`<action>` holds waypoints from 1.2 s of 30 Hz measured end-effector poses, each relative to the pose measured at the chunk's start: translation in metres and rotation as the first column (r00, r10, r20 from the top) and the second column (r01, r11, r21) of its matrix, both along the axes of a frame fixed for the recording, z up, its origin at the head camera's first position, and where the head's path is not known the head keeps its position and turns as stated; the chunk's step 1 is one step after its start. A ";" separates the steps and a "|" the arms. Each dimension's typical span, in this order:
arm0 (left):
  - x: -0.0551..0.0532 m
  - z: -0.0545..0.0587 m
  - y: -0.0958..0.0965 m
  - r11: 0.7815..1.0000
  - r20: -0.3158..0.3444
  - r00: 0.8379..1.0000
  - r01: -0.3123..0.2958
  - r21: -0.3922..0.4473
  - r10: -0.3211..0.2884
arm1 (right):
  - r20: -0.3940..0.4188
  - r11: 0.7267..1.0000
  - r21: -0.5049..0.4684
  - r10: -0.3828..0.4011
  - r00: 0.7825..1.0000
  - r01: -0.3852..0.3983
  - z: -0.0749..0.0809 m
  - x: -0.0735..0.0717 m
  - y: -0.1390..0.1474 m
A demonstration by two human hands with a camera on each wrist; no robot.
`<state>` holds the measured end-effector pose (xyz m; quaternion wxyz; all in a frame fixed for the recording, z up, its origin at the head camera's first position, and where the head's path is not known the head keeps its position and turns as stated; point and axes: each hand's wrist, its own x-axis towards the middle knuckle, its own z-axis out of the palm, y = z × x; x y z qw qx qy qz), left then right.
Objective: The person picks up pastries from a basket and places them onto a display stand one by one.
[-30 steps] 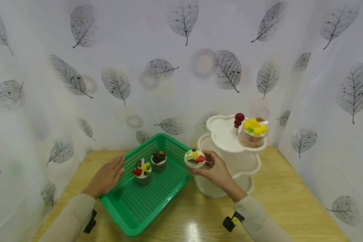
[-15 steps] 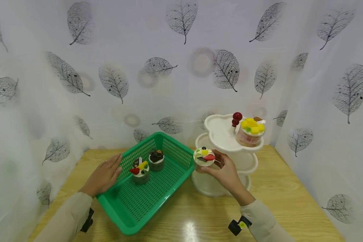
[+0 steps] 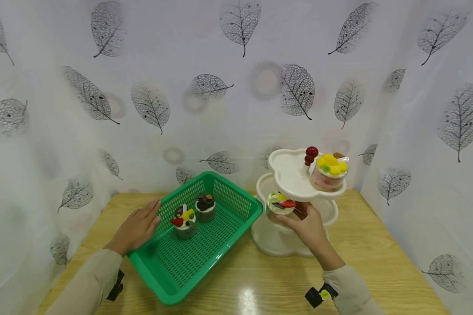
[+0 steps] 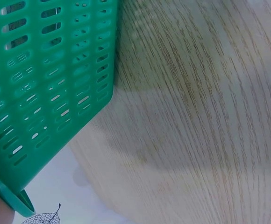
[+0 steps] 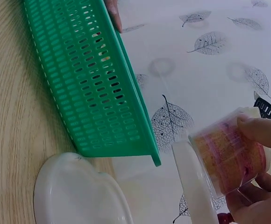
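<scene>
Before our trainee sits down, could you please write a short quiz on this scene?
1. True or false: the left hand rests on the rim of the green basket.
2. How many dessert cups stand inside the basket?
3. What does the right hand hold, and which piece of tableware is it close to?

Key:
1. True.
2. Two, one of them with a dark topping.
3. A fruit-topped cup, close to the white tiered stand.

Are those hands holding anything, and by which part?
The right hand holds a dessert cup by its side wall. The left hand touches the rim of the green basket.
</scene>
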<state>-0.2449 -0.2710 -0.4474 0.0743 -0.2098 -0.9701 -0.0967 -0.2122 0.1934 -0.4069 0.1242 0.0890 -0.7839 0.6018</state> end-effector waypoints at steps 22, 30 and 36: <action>0.001 0.003 0.001 1.000 -0.015 1.000 0.004 -0.007 -0.004 | 0.052 0.987 0.009 -0.162 0.985 0.162 -0.001 0.002 0.036; 0.000 0.004 0.000 0.999 -0.010 1.000 0.011 -0.033 -0.012 | 0.131 0.974 0.053 -0.226 0.965 0.220 0.003 0.003 0.052; 0.001 0.005 0.001 1.000 -0.015 1.000 0.008 -0.014 -0.008 | 0.142 0.959 0.056 -0.283 0.949 0.278 0.002 0.003 0.062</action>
